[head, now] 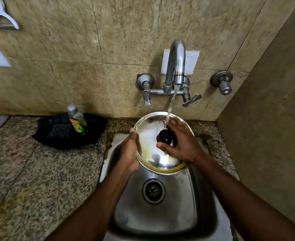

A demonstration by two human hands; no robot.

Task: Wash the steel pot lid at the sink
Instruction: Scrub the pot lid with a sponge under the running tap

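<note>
Both grips hold the steel lid (148,136) tilted over the sink (178,206) under running water (171,103): left grip (129,153) clasps its rim, right grip (183,141) curls round the knob (166,136). We judge wet steel could slip; yellow residue (167,168) may persist.

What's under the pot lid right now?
The sink basin, with its drain showing below the pot lid. The basin's back part is covered by the lid, as are fingers of the left hand.
</note>
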